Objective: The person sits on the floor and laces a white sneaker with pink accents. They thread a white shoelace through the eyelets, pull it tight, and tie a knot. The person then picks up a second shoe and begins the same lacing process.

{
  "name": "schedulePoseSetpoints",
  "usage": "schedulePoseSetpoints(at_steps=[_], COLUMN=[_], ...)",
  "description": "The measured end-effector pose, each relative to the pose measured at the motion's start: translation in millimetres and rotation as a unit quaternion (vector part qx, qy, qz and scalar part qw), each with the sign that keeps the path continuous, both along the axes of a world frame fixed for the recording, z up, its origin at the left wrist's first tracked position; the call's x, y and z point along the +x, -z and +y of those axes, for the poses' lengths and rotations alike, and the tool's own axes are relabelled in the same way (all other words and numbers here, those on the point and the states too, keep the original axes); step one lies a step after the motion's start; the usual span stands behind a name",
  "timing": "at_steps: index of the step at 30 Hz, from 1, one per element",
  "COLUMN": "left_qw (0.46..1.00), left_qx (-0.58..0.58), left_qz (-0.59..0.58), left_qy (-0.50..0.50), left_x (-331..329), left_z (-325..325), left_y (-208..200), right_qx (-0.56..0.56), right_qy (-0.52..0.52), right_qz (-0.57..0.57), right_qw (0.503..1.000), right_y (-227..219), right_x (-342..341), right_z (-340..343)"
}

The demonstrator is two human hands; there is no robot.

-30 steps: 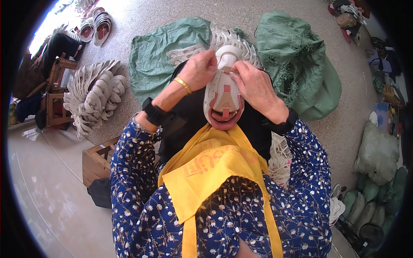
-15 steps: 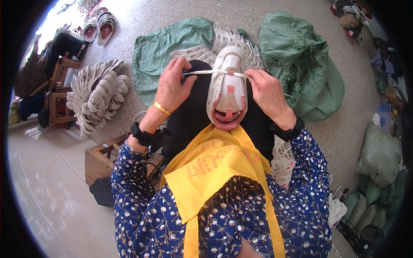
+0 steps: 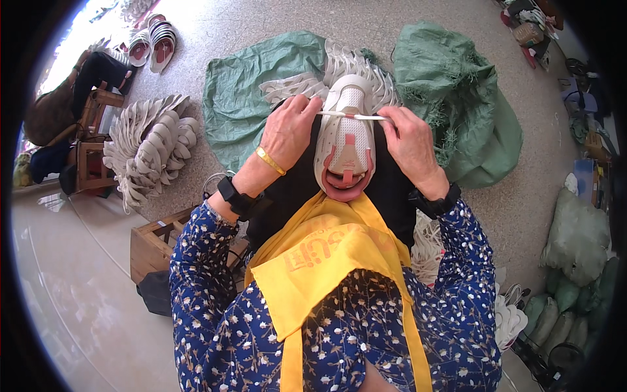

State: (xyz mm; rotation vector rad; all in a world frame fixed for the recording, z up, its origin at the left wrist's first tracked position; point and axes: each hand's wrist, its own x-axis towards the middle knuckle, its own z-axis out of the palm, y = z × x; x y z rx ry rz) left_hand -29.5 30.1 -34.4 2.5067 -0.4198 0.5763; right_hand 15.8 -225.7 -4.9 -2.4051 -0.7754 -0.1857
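On my lap lies a white sneaker (image 3: 346, 140) with a pink lining and pink tabs, its toe pointing away from me and its opening toward my yellow apron (image 3: 333, 245). A white shoelace (image 3: 349, 117) runs across it near the toe, through a small pink loop. My left hand (image 3: 294, 127) pinches one side of the lace at the shoe's left edge. The other side is pinched by my right hand (image 3: 408, 140), just right of the shoe. Between the two hands the lace looks taut.
White shoe parts (image 3: 362, 65) lie beyond the sneaker, between a green sack (image 3: 261, 78) and another green sack (image 3: 457, 98). A heap of white shoe pieces (image 3: 149, 147) sits at the left, near a wooden stool (image 3: 157, 242). Striped shoes (image 3: 160, 42) stand farther off.
My left hand has moved right, close to the shoe, and its fingers have closed nearer along the lace. My right hand has barely shifted and keeps its pinch.
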Motion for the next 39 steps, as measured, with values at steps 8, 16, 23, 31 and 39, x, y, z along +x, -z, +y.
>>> schedulePoseSetpoints(at_steps=[8,16,23,31,39], left_qw=[0.998,0.970,0.914,0.872,0.865], left_qx=[-0.004,0.101,0.134,-0.013,0.041], left_qz=[0.051,0.092,0.120,0.128,0.095], left_qy=[-0.021,-0.200,-0.364,-0.473,-0.491], left_x=[-15,-60,-118,-143,-157], left_z=[42,205,338,405,449], left_y=[-7,39,67,79,71], right_qx=[-0.023,-0.020,-0.003,0.065,0.092], right_qy=[0.008,-0.002,0.084,0.252,0.352], right_qz=[-0.017,-0.010,-0.015,0.125,0.194], right_qw=[1.000,1.000,0.996,0.957,0.911], right_y=[6,0,-4,33,61], right_x=[-3,-5,-5,-5,-22], right_z=[-8,-12,-64,-186,-272])
